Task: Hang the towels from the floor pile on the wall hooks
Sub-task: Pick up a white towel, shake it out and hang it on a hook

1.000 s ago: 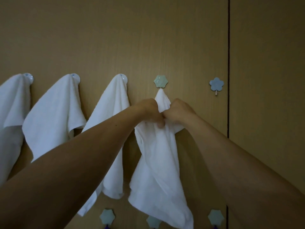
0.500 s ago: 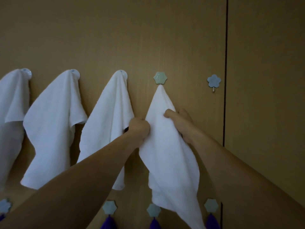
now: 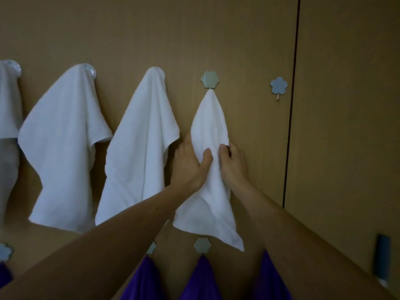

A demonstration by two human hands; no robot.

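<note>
- The hung towel (image 3: 211,124) dangles by one peak from the green hook (image 3: 209,79), and its long axis runs straight down the wall (image 3: 216,29); the hook is directly above both hands
- The left hand (image 3: 187,164) takes the towel's left edge about halfway down, with the thumb across the front of the cloth and the fingers behind, so this grip is closed on the towel
- The right hand (image 3: 233,164) has its fingers curled round the right edge at the same height, so this grip is also closed on the cloth; only a fold of towel separates the two hands
- Since both grips sit below the hook, a pull goes down along the towel's length; a tug outward from the wall could probably slide the peak off the short pin, so letting go wants to be gentle
- The empty blue hook (image 3: 278,85) lies to the right, nearer the right hand, and looks like the next free place; the floor pile is not in view
- A neighbouring white towel (image 3: 140,137) hangs just beside the left hand, with more white towels further left
- Purple towels (image 3: 203,280) hang on the lower row, and the hung towel's bottom corner ends near a lower hook (image 3: 202,245)
</note>
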